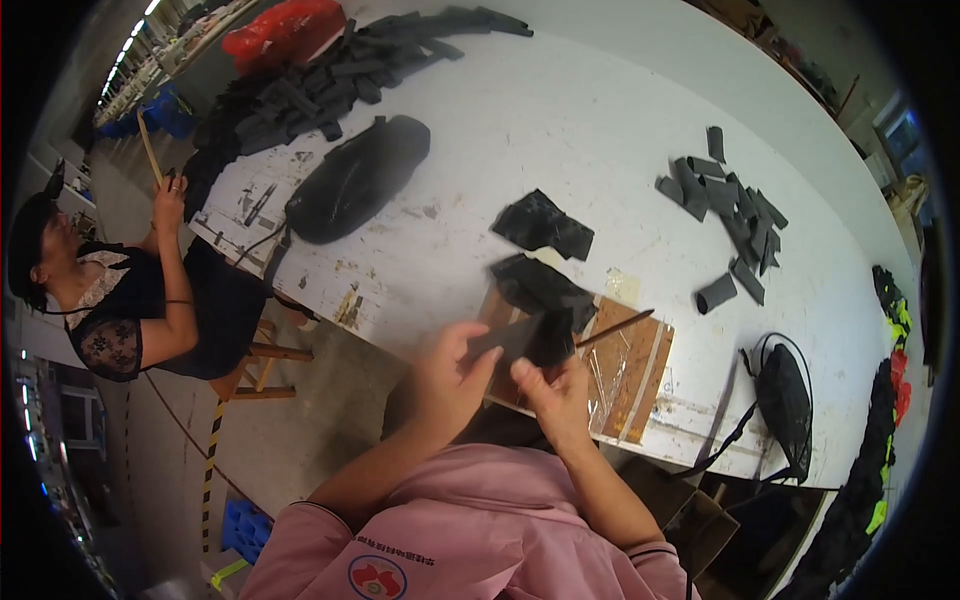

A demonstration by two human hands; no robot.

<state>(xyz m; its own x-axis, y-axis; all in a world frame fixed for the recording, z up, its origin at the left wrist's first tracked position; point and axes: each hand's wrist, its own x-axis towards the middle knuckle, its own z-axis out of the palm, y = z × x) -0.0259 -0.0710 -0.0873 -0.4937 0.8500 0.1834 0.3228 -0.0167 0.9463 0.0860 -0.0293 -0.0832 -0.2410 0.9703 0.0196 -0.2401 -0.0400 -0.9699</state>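
My left hand (447, 382) and my right hand (556, 396) together grip a flat dark piece of material (518, 338) above the near table edge. A thin wooden stick (612, 328) pokes out to the right from the held piece. Just beyond lie two crumpled black pieces, one (535, 285) on a brown board (630, 365) and another (543, 224) farther back. Pink sleeves cover my forearms.
A white worktable (560, 110) carries a black bag (355, 178), a heap of dark strips (320, 85) at the back left, several rolled dark pieces (728, 215) at the right and a black pouch (783, 395). A person (150, 300) sits at the left holding a stick.
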